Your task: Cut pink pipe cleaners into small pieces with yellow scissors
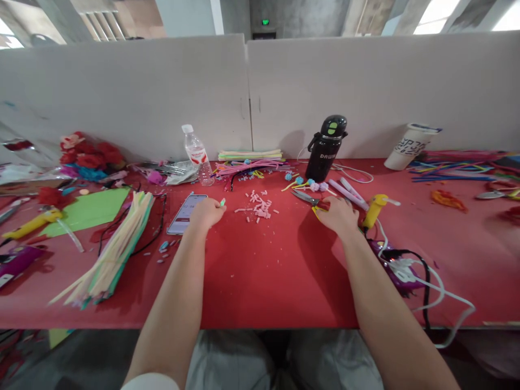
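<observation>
Head view: a person (184, 298) is sitting at a red table (252, 281), and both arms are reaching forward.
Left hand (207, 213): it is pinching a green piece (222, 202), its tip showing past the fingers, just beside a phone (187, 215).
Right hand (339, 215): it is curling around the handles of the cutters (303, 196), which are pointing away and leftward; how tightly it is squeezing, I cannot tell.
Pink bits (260, 208): they are lying scattered between the 2 hands.
Far edge: a bottle (197, 156), a black flask (324, 154) and a cup (409, 147) are standing along it.
Right side: a yellow glue gun (374, 210) is resting near the wrist.
Left side: a stem bundle (116, 249) is fanning toward the near edge.
</observation>
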`<move>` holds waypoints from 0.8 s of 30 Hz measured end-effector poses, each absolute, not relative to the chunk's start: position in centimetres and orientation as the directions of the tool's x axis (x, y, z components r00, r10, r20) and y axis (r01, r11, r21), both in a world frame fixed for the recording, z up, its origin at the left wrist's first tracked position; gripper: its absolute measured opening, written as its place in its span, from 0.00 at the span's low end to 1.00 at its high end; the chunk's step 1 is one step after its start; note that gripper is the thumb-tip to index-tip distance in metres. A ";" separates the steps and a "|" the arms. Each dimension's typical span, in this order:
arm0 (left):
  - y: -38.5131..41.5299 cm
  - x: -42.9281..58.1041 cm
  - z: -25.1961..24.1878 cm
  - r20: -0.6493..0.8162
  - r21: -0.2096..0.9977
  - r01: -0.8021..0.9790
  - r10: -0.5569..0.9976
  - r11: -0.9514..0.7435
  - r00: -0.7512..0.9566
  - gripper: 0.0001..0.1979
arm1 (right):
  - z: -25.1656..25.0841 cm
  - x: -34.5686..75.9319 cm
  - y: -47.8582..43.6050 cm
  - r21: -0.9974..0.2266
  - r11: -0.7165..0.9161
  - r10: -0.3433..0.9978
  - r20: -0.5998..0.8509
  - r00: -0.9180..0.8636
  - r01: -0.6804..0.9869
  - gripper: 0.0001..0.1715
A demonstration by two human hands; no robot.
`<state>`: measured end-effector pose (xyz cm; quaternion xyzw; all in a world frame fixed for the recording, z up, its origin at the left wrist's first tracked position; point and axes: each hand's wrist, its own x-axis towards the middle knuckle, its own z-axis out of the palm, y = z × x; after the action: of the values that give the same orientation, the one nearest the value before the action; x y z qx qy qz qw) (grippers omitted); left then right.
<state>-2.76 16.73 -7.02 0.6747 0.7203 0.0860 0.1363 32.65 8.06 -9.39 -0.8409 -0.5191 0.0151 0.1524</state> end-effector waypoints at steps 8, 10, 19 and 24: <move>17.7 -3.9 -8.7 0.020 0.325 0.945 0.999 0.026 -0.034 0.13 | -9.4 33.1 8.5 -0.230 -0.436 0.884 0.073 0.462 0.870 0.29; 17.6 -4.0 -8.5 0.017 0.358 0.933 0.998 0.046 -0.056 0.12 | -9.3 33.1 8.3 -0.246 -0.428 0.895 0.017 0.445 0.870 0.31; 16.0 -1.6 -7.7 0.139 0.438 0.882 0.982 -0.176 0.127 0.08 | -9.0 30.4 7.6 -0.616 -0.167 0.891 0.239 0.385 0.770 0.24; 16.0 -0.2 -9.0 0.109 0.396 0.882 0.967 -0.255 0.230 0.05 | -8.7 28.2 7.6 -0.705 -0.045 0.883 0.303 0.358 0.708 0.28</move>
<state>-0.19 15.98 -9.04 0.7741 0.5972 0.1678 0.1265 28.19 7.61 -8.67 -0.7147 -0.5565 0.1072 0.4099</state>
